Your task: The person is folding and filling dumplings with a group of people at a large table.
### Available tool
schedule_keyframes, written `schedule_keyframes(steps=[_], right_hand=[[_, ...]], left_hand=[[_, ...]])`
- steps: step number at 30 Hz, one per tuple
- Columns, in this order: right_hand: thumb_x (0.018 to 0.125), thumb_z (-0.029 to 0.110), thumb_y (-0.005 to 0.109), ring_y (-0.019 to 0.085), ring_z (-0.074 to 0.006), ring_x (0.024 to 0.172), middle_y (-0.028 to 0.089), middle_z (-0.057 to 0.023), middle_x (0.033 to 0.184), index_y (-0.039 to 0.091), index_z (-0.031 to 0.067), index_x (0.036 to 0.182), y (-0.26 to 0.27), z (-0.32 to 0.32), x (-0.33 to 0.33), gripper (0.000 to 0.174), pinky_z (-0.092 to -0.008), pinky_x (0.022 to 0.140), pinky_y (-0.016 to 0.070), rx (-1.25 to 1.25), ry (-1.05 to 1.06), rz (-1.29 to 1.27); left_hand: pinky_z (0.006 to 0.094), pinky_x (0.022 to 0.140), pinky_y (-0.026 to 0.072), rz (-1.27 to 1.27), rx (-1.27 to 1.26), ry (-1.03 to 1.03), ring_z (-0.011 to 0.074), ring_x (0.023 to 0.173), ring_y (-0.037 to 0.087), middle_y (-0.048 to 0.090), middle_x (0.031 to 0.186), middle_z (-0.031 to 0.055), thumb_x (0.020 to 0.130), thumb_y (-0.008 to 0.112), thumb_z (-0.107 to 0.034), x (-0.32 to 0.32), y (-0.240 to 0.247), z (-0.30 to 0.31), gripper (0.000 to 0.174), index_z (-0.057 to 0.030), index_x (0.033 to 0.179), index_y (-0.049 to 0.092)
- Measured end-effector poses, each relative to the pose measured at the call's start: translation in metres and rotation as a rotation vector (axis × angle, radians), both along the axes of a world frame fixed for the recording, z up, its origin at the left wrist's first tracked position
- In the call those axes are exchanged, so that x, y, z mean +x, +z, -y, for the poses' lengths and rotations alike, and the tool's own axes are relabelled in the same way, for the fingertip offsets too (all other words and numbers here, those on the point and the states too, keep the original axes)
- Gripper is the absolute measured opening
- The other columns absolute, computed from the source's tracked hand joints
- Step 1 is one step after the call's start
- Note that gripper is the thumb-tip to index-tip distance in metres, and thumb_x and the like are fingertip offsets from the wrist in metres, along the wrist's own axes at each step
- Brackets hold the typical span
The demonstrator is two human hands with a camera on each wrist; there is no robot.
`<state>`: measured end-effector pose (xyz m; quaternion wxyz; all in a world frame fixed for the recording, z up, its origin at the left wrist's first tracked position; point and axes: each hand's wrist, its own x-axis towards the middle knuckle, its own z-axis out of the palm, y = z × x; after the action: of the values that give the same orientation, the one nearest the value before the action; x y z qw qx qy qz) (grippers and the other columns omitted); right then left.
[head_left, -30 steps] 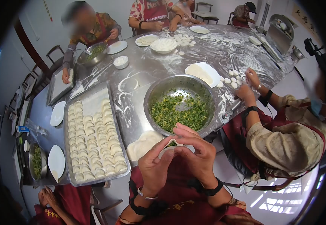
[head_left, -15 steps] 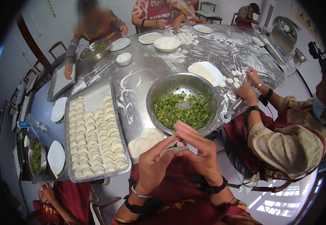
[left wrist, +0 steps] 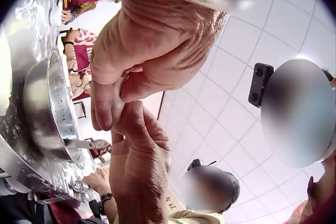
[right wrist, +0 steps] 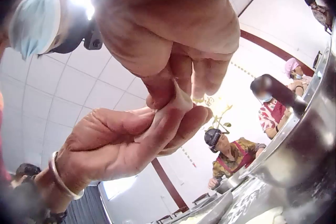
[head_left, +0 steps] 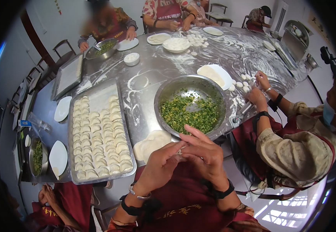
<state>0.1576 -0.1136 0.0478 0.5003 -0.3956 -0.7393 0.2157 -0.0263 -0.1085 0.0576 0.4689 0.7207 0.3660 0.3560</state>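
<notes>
In the head view my left hand (head_left: 158, 168) and right hand (head_left: 207, 156) meet above the apron, just in front of the table edge. Between them they pinch a pale dumpling (right wrist: 181, 100), mostly covered by fingers from above. The left wrist view shows its wrapper edge (left wrist: 118, 98) between both thumbs and forefingers. A large steel bowl (head_left: 217, 94) of chopped green and yellow filling (head_left: 189, 116) sits right beyond the hands. Left of the bowl, flat round dough wrappers (head_left: 148, 145) lie at the table edge.
To the left, a metal tray (head_left: 99, 101) carries rows of folded dumplings. Beside it are white plates (head_left: 57, 158) and a smaller filling bowl (head_left: 37, 158). Another person's hands (head_left: 258, 91) work dough pieces (head_left: 242, 83) at right. A flour bowl (head_left: 176, 45) stands farther back.
The wrapper's gap, with green filling showing earlier, is now covered as my fingers draw together. Across the table, a person's hand has left the far tray for the bowl and plate.
</notes>
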Motion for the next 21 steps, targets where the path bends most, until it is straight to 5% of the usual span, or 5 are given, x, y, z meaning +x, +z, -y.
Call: schedule_keyframes(steps=[7,13,21], right_hand=[[0.07,-0.001,0.077,0.054,-0.0367,0.125,0.064,-0.0151,0.125,0.072,0.003,0.098,0.016,-0.001,0.001,0.028,-0.0433,0.103,0.0441,-0.019,0.018,0.055],[0.078,0.004,0.074,0.056,-0.034,0.124,0.067,-0.0153,0.119,0.072,0.0024,0.096,0.002,-0.001,-0.004,0.018,-0.0408,0.101,0.0451,-0.066,-0.058,-0.262],[0.079,0.005,0.074,0.06,-0.0358,0.118,0.069,-0.0163,0.115,0.07,0.0006,0.091,0.012,0.001,-0.013,0.014,-0.0407,0.097,0.0482,0.051,-0.19,-0.136]], left_hand=[[0.0289,0.096,0.0466,0.113,-0.115,-0.005,0.0207,0.111,0.061,0.062,0.125,0.0146,0.089,0.053,0.008,0.006,0.007,-0.002,0.06,0.0025,0.146,0.035],[0.0267,0.098,0.0457,0.66,-0.425,0.048,0.0141,0.112,0.057,0.059,0.127,0.0127,0.094,0.062,-0.003,0.018,-0.01,0.009,0.051,0.0092,0.139,0.042],[0.0286,0.095,0.0516,0.754,-0.373,0.207,0.0148,0.11,0.059,0.061,0.123,0.0122,0.098,0.057,-0.006,0.036,-0.014,0.019,0.044,0.0095,0.137,0.045]])
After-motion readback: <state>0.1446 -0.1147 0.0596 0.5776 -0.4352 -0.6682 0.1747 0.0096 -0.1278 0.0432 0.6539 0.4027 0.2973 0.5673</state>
